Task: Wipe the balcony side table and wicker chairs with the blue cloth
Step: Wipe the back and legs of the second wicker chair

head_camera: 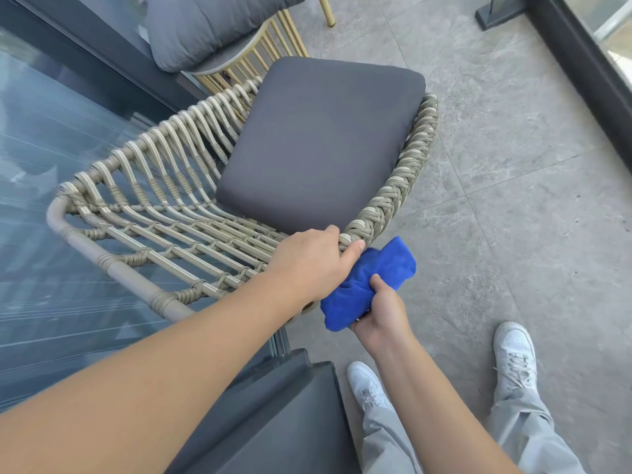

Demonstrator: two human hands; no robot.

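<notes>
Grey stone tiles (496,138) floor the balcony, with glazing along the left side. One blue cloth (367,282) is bunched into a thick roll just outside the near arm of the wicker chair (143,186); its long axis runs from about 7 o'clock to 1 o'clock, the far end pointing up toward the tiles at 1 o'clock. The right hand (379,313) grips the cloth's lower end from beneath, thumb curled over the top. At 10 o'clock from the cloth and touching it, the left hand (313,260) holds the braided rim of the chair's arm, fingers wrapped over the rim and thumb lying along its outer side. One dark seat cushion (321,142) fills the chair at 12 o'clock. Beyond it, at 11 o'clock, one round side table (236,61) with thin gold legs carries one grey pillow (205,25). At 5 o'clock from the cloth, two white shoes (514,354) stand on the tiles below grey trousers. A dark slab-like surface (273,412) sits at 6 o'clock.
</notes>
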